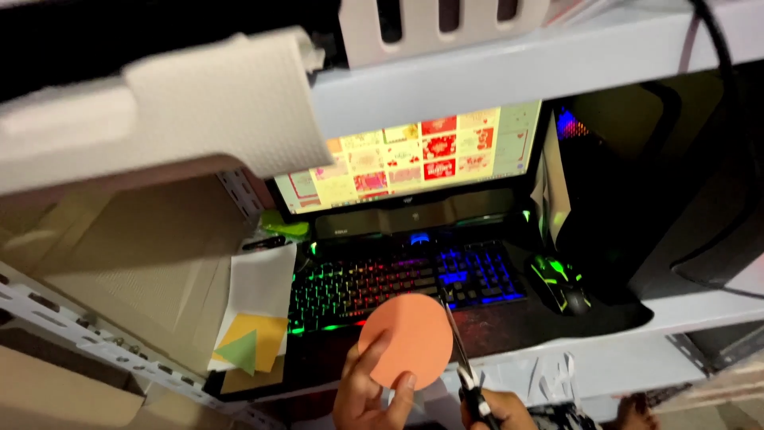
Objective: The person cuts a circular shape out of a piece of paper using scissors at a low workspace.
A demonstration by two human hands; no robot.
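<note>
Scissors (461, 350) sit gripped in the right hand (493, 408), blades touching the right edge of an orange paper circle (406, 340). The left hand (370, 394) pinches that circle, near the lit keyboard (398, 280), below the monitor (414, 159).

1. Backlit keyboard (402, 283) glowing in rainbow colours, mid-desk.
2. Behind the keyboard, a lit monitor (414, 157) full of red and pink thumbnails.
3. Right of the keyboard, a mouse (559, 283) with green lights.
4. Left of the keyboard, a stack of coloured paper sheets (253, 322).
5. Far right of the keyboard, a dark computer tower (629, 175).
</note>
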